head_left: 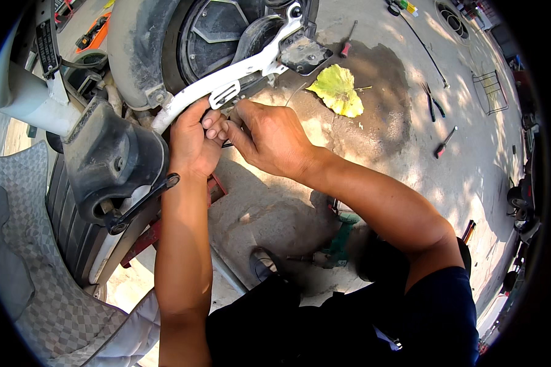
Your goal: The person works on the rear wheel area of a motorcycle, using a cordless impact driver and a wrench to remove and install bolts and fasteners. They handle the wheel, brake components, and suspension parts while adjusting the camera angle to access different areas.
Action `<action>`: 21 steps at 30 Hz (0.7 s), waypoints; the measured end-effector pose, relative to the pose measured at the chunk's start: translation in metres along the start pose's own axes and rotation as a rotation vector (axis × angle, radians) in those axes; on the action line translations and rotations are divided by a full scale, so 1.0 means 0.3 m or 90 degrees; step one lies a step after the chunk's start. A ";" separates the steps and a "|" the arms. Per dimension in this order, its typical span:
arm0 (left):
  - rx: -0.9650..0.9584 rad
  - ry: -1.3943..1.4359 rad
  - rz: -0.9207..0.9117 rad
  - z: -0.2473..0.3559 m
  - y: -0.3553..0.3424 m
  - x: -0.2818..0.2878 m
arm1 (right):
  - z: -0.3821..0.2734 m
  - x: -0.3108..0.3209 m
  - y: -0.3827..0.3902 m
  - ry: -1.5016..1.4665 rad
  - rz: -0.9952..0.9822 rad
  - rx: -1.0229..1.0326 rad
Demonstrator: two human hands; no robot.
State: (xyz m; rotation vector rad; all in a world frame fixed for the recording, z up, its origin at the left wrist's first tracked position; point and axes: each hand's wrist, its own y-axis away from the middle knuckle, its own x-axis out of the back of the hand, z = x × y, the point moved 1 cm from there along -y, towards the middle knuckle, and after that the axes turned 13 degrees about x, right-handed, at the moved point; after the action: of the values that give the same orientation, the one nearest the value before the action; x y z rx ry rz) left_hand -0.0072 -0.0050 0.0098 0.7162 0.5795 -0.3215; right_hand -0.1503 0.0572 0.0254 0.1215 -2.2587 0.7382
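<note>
Under the white frame bar (226, 82) of a scooter, both my hands meet with fingers closed. My left hand (194, 142) is tucked against the lower side of the bar, palm turned up and fingers curled. From the right, my right hand (275, 137) pinches right beside the left fingertips. Whatever they grip is mostly hidden; a thin dark piece shows just below the fingers. A slotted white bracket (224, 95) sits directly above them. Behind the bar is the dark wheel (211, 40), and to the left a dusty black plastic cover (116, 162).
On the concrete lie a yellow-green leaf (337, 90), a red-handled screwdriver (346, 49), pliers (433, 103) and another screwdriver (445, 144). A green power tool (341, 241) is near my shoe (264, 263). A wire rack (491, 92) stands farther right; an orange tray (94, 33) is far left.
</note>
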 end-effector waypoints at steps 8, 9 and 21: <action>0.022 0.053 0.021 -0.003 -0.007 0.002 | 0.236 0.303 0.214 0.365 -0.971 0.059; 0.025 0.041 0.007 -0.010 -0.006 -0.008 | 0.295 0.306 0.255 0.365 -0.912 0.003; -0.195 -0.086 0.116 -0.089 0.097 -0.071 | 0.843 0.517 -0.004 0.000 -0.286 -0.280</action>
State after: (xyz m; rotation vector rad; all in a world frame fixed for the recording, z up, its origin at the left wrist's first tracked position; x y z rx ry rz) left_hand -0.0209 0.0362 0.0215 0.4429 0.4202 -0.1062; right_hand -0.4203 -0.0607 -0.0092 0.3990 -2.2230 0.0026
